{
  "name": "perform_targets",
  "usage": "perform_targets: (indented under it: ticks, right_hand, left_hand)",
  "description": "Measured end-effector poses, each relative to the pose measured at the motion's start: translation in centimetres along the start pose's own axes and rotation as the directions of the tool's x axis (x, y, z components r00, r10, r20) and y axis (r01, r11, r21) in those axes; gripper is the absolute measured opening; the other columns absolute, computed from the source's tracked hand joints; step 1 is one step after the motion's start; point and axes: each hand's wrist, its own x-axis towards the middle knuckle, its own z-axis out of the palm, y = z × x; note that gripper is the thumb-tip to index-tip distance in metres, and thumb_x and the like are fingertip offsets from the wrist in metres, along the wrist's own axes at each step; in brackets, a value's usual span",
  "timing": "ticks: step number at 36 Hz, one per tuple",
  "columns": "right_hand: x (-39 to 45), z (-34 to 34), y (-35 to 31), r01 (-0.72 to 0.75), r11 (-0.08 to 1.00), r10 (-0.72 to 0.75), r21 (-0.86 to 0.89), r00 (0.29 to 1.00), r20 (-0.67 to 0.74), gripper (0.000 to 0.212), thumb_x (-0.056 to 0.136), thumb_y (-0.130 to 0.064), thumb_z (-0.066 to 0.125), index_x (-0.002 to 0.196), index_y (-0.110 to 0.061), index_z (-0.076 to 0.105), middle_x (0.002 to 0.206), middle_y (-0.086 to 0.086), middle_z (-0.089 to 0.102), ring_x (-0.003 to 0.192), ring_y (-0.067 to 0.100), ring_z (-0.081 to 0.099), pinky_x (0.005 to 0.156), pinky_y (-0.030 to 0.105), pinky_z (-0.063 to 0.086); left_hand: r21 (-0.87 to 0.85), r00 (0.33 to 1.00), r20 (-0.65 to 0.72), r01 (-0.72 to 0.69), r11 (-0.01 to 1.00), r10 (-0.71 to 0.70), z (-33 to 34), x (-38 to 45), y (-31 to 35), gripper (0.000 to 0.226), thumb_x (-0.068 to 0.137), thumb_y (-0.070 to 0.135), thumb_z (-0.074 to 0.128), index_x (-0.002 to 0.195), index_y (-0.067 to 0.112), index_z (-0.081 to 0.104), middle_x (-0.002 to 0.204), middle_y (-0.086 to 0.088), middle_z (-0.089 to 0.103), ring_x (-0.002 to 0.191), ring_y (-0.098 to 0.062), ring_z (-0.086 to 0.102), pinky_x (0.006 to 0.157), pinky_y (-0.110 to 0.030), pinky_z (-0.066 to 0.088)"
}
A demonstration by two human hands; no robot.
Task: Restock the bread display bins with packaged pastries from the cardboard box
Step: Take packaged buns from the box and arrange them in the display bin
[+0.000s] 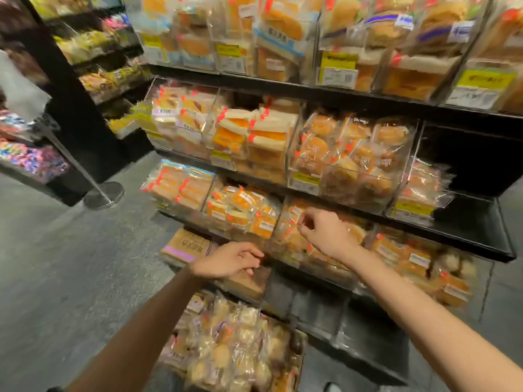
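Below both hands, on the floor at the shelf's front edge, the box (240, 349) brims with pastries (226, 343), lying every way. Left hand (229, 260) hangs nearer, fingers loosely curled, empty. Right hand (325, 232) reaches over a bin (311, 267); whether its fingers pinch anything, I cannot tell.

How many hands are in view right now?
2. The left hand hovers over the low bin's front edge; the right hand reaches into the pastry bin above it.

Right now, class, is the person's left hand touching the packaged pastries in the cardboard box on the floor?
Apart. The head view shows the left hand raised at the lowest bin's front, with dark shelf visible between it and the packaged pastries below.
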Motion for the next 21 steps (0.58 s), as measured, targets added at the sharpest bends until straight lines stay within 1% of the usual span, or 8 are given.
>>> perform_targets:
  ticks: [4, 7, 10, 13, 15, 17, 18, 21]
  right_hand:
    - [-2.4, 6.7, -4.1, 0.029, 1.000, -0.030, 0.010, 0.986, 0.166, 0.005, 0.090, -0.017, 0.058, 0.086, -0.020, 0.057, 0.081, -0.001, 0.060, 0.082, 0.019, 0.059, 0.071, 0.032, 0.046]
    - [-4.3, 11.8, -5.7, 0.021, 1.000, -0.022, 0.006, 0.956, 0.292, 0.004, 0.090, -0.016, 0.058, 0.093, -0.018, 0.061, 0.085, 0.001, 0.064, 0.086, 0.021, 0.063, 0.072, 0.034, 0.048]
    - [-6.2, 16.9, -6.2, -0.003, 1.000, 0.007, -0.011, 0.927, 0.376, 0.017, 0.088, -0.018, 0.059, 0.104, -0.013, 0.065, 0.093, 0.007, 0.069, 0.088, 0.025, 0.065, 0.073, 0.037, 0.053]
    - [-7.9, 21.3, -6.0, -0.012, 0.999, 0.034, -0.052, 0.894, 0.447, 0.018, 0.087, -0.019, 0.060, 0.104, -0.016, 0.065, 0.097, 0.003, 0.070, 0.091, 0.021, 0.066, 0.075, 0.035, 0.054]
    - [-8.4, 23.9, -5.4, -0.012, 0.997, 0.049, -0.079, 0.872, 0.487, 0.017, 0.087, -0.017, 0.059, 0.104, -0.017, 0.063, 0.100, 0.002, 0.068, 0.093, 0.021, 0.065, 0.076, 0.032, 0.052]
    - [-8.7, 26.4, -4.6, -0.030, 0.994, 0.081, -0.104, 0.844, 0.530, 0.013, 0.088, -0.019, 0.058, 0.100, -0.019, 0.061, 0.100, 0.002, 0.066, 0.096, 0.022, 0.064, 0.077, 0.033, 0.051]
    - [-8.8, 27.8, -3.9, -0.042, 0.992, 0.100, -0.118, 0.830, 0.549, 0.015, 0.088, -0.021, 0.058, 0.102, -0.019, 0.061, 0.102, 0.003, 0.066, 0.097, 0.022, 0.064, 0.078, 0.032, 0.051]
    - [-9.3, 32.1, -1.7, -0.049, 0.986, 0.136, -0.158, 0.790, 0.599, 0.023, 0.088, -0.024, 0.058, 0.110, -0.018, 0.063, 0.108, 0.002, 0.066, 0.103, 0.021, 0.062, 0.086, 0.033, 0.050]
  left_hand:
    - [-0.043, 0.994, -0.071, 0.078, 0.996, -0.081, -0.5, -4.4, -6.1, 0.016, 0.094, 0.011, 0.057, 0.108, 0.014, 0.062, 0.091, 0.002, 0.066, 0.078, -0.003, 0.061, 0.070, -0.008, 0.045]
    - [-0.112, 0.977, -0.152, 0.132, 0.985, -0.148, -0.1, -7.0, -10.7, 0.015, 0.093, 0.009, 0.058, 0.105, 0.014, 0.065, 0.090, 0.005, 0.065, 0.088, -0.010, 0.060, 0.074, -0.006, 0.042]
    - [-0.071, 0.959, -0.224, 0.160, 0.985, -0.172, 1.2, -9.4, -14.9, 0.016, 0.093, 0.009, 0.058, 0.103, 0.016, 0.067, 0.089, 0.009, 0.063, 0.084, -0.005, 0.060, 0.068, -0.001, 0.037]
    - [-0.120, 0.944, -0.250, 0.189, 0.975, -0.214, 3.3, -11.1, -19.2, 0.014, 0.094, 0.008, 0.058, 0.105, 0.011, 0.066, 0.100, -0.001, 0.065, 0.095, -0.013, 0.062, 0.075, -0.006, 0.041]
    - [-0.193, 0.934, -0.228, 0.235, 0.953, -0.276, 4.7, -11.4, -21.4, 0.013, 0.094, 0.006, 0.057, 0.102, 0.014, 0.065, 0.108, -0.005, 0.064, 0.098, -0.006, 0.062, 0.082, -0.014, 0.047]
    - [-0.313, 0.911, -0.262, 0.230, 0.921, -0.317, 5.9, -11.5, -23.4, 0.021, 0.092, -0.004, 0.056, 0.093, 0.017, 0.061, 0.099, -0.002, 0.060, 0.084, 0.010, 0.060, 0.082, -0.016, 0.046]
    - [-0.343, 0.898, -0.289, 0.227, 0.912, -0.332, 6.6, -11.4, -24.6, 0.023, 0.091, -0.005, 0.057, 0.090, 0.017, 0.061, 0.096, 0.002, 0.059, 0.085, 0.010, 0.060, 0.084, -0.019, 0.046]
    - [-0.327, 0.869, -0.321, 0.272, 0.905, -0.377, 8.7, -10.7, -28.0, 0.022, 0.090, 0.001, 0.061, 0.089, 0.022, 0.065, 0.098, 0.003, 0.063, 0.104, -0.013, 0.060, 0.090, -0.019, 0.044]
